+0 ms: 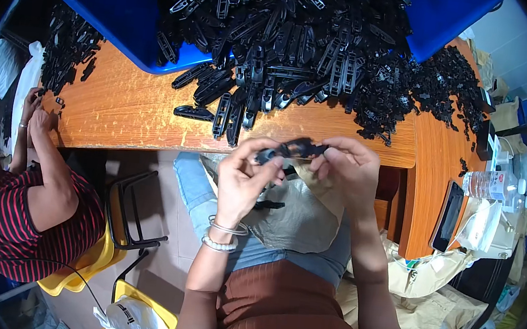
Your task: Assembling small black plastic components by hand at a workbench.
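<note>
We judge the work on the black piece point(296, 147) to be under way: it is up in the air between both hands, just off the near edge of the tabletop point(127, 107) and above the lap, not set down anywhere. Blur keeps us from telling whether it is one part or two pieces meeting.

Much looks left to handle. We see a large heap of long black parts point(285, 34) filling the mouth of a blue bin point(109, 7) and spilling onto the tabletop, a few lying apart near the edge. To their right spreads a pile of small black parts point(385, 91). Which of the long parts are finished and which are waiting, we cannot tell. One dark part point(270, 205) lies on the grey cloth point(305, 228) over the lap, and we cannot read its state either.

As for the grip, our left hand point(242, 176) pinches the left end of the piece between thumb and fingers, with the fingers curled in behind it. Our right hand point(352, 168) closes thumb and forefinger on the dark right end, its other fingers bent beneath. Neither grip is spread; both look narrow, opened only as far as the piece is thick, though its exact contact points are smeared.
</note>
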### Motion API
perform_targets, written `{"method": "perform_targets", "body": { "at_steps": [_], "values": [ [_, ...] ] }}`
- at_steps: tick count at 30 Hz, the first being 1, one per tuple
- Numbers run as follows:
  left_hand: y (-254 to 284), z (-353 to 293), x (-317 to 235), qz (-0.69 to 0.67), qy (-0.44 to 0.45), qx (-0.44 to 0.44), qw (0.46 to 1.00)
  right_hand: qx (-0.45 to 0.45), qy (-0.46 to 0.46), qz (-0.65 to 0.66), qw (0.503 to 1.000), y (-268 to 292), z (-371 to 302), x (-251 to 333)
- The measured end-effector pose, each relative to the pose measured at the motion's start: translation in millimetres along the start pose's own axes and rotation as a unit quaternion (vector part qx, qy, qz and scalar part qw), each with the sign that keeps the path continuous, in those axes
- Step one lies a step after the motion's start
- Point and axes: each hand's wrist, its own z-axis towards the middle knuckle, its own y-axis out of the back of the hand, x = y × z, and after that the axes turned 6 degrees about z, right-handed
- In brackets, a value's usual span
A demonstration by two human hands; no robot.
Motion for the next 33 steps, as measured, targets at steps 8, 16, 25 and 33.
{"method": "perform_targets", "body": {
  "at_steps": [8,16,25,33],
  "values": [
    [-3.4,-5.7,-10.8,-0.028,0.033,0.084,0.995,-0.003,0.209,-0.293,0.933,-9.0,-10.8,-4.3],
    [-10.4,-7.6,-9.3,-0.03,0.044,0.034,0.998,0.012,0.094,-0.292,0.952,-6.1,-22.3,-10.4],
    [4.0,-22.5,4.3,-0.003,0.086,0.117,0.989,0.053,0.087,-0.371,0.923,16.1,-35.2,-24.3],
    [24.0,-25.9,18.5,0.345,-0.072,0.239,0.905,-0.225,0.264,-0.592,0.728,77.5,7.7,-3.2]
  ]
}}
